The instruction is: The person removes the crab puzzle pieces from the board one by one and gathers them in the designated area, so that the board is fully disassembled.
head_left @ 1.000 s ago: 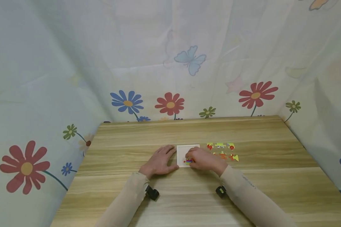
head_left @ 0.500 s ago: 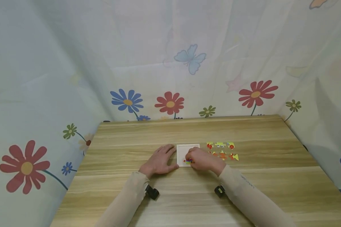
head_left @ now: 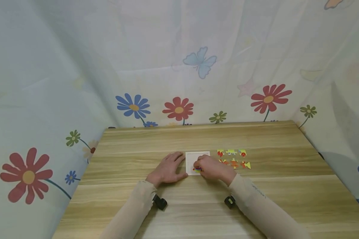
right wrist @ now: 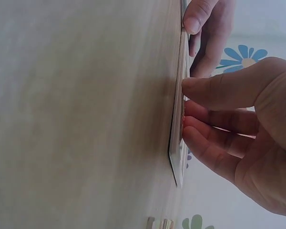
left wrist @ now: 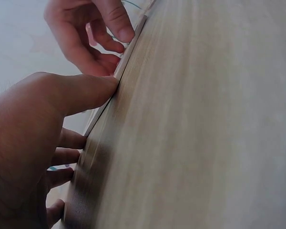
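A small white puzzle tray with a raised rim lies flat on the wooden table. My left hand rests beside its left edge, fingers spread. Its thumb touches the near left corner. Over the near right part of the tray, my right hand pinches a colourful puzzle piece with bent fingers and thumb. Red, blue and yellow show there below the fingertips; the hand hides the rest, so I cannot tell how many pieces lie under it. In the right wrist view, the fingertips touch down inside the tray.
To the right of the tray, loose jigsaw pieces lie in two rows: a far row with a yellow piece and a near row with an orange piece. The wooden table meets a flower-printed curtain behind.
My right hand has shifted slightly left over the tray, and the colourful piece under its fingers has moved a little with it. The left hand keeps its place.
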`<state>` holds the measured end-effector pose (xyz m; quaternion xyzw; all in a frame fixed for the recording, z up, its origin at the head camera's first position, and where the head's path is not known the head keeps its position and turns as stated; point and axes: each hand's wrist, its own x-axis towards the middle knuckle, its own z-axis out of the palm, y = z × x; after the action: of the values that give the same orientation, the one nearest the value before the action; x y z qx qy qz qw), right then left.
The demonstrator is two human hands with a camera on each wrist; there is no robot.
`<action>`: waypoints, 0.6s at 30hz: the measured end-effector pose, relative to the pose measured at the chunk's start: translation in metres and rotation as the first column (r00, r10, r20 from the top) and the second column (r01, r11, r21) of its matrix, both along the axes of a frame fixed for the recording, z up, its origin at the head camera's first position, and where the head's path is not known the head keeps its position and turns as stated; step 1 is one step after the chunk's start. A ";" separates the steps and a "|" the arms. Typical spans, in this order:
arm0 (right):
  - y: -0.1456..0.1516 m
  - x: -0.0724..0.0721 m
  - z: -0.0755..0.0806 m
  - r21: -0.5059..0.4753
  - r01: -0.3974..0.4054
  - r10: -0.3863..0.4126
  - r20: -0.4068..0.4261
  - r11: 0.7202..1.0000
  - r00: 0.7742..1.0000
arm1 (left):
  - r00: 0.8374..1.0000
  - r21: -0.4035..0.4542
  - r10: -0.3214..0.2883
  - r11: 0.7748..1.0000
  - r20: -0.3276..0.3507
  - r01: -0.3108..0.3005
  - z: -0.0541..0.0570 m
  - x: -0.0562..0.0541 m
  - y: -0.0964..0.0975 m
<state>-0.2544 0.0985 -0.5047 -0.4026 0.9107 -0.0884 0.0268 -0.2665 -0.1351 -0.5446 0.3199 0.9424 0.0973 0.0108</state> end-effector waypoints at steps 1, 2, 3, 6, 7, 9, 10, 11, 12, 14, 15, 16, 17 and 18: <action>-0.001 0.001 0.001 0.003 0.004 -0.004 -0.001 1.000 1.000 | 1.000 -0.002 0.000 1.000 0.002 0.000 0.000 0.000 0.000; -0.001 0.001 0.001 0.003 0.006 -0.006 -0.002 1.000 1.000 | 1.000 0.000 0.000 1.000 0.002 0.000 0.001 0.000 0.000; -0.001 0.001 0.002 0.006 0.010 -0.010 -0.001 1.000 1.000 | 1.000 -0.002 0.001 1.000 0.001 -0.001 0.002 0.000 0.000; -0.003 0.002 0.003 0.016 0.018 -0.018 -0.003 1.000 1.000 | 1.000 -0.003 0.001 1.000 0.000 -0.001 0.003 0.001 0.000; -0.003 0.002 0.003 0.021 0.020 -0.020 -0.003 1.000 1.000 | 1.000 -0.001 0.001 1.000 -0.001 -0.001 0.004 0.001 0.000; -0.004 0.001 0.003 0.032 0.024 -0.024 -0.004 0.999 1.000 | 1.000 -0.004 0.002 1.000 -0.002 -0.002 0.004 0.001 0.000; -0.004 0.001 0.003 0.035 0.025 -0.025 -0.002 0.999 1.000 | 1.000 -0.003 0.002 1.000 -0.001 -0.002 0.004 0.001 0.000; -0.004 0.001 0.003 0.037 0.024 -0.024 0.000 0.999 1.000 | 1.000 -0.003 0.003 1.000 0.001 -0.003 0.005 0.001 0.000; -0.004 0.001 0.003 0.037 0.024 -0.024 0.002 0.999 1.000 | 1.000 0.001 0.002 1.000 0.000 -0.002 0.005 0.001 0.001; -0.004 0.000 0.002 0.034 0.023 -0.024 0.009 0.999 1.000 | 1.000 -0.003 0.005 1.000 0.005 -0.005 0.005 0.001 0.001; -0.004 0.000 0.002 0.029 0.021 -0.021 0.011 0.999 1.000 | 1.000 -0.007 0.007 1.000 0.005 -0.007 0.005 0.002 0.001; -0.004 0.000 0.002 0.027 0.021 -0.021 0.013 0.999 1.000 | 1.000 -0.009 0.009 1.000 0.007 -0.009 0.005 0.002 0.001; -0.005 0.000 0.002 0.027 0.022 -0.022 0.016 0.999 1.000 | 1.000 -0.009 0.010 1.000 0.008 -0.010 0.005 0.002 0.001; -0.005 0.000 0.001 0.025 0.023 -0.023 0.022 0.999 0.999 | 1.000 -0.009 0.011 1.000 0.009 -0.011 0.004 0.002 0.000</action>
<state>-0.2547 0.0939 -0.5034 -0.3907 0.9160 -0.0820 0.0409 -0.2642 -0.1347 -0.5401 0.3142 0.9445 0.0944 0.0158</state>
